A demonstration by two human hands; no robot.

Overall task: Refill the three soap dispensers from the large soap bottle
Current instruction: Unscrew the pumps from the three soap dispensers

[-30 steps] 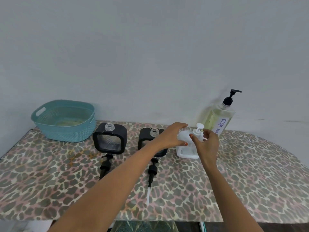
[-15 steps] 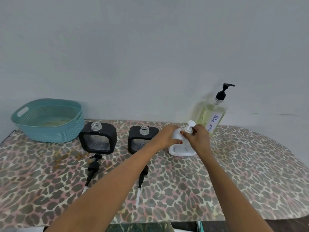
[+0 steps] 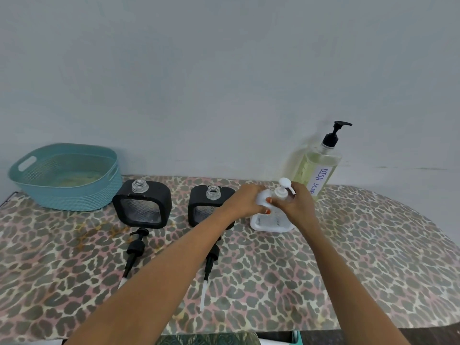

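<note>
A white square soap dispenser (image 3: 271, 221) stands on the table with its white pump (image 3: 283, 188) in its neck. My left hand (image 3: 245, 201) grips the dispenser's upper left corner. My right hand (image 3: 297, 204) is closed around the collar of the white pump. Two black square dispensers (image 3: 142, 206) (image 3: 202, 207) stand to the left with open necks. Their black pumps (image 3: 133, 252) (image 3: 210, 260) lie on the table in front of them. The large soap bottle (image 3: 317, 168), labelled dish soap and holding yellowish liquid, stands upright behind my right hand with its black pump on.
A teal plastic basket (image 3: 67, 178) sits at the back left against the grey wall. The table (image 3: 373, 257) has a leopard-print cover, curves away at the right, and ends at a front edge below my forearms.
The view has shifted a little, so everything sits lower and further left in frame. Both hands stay on the white dispenser, the right one turning slightly around the pump collar.
</note>
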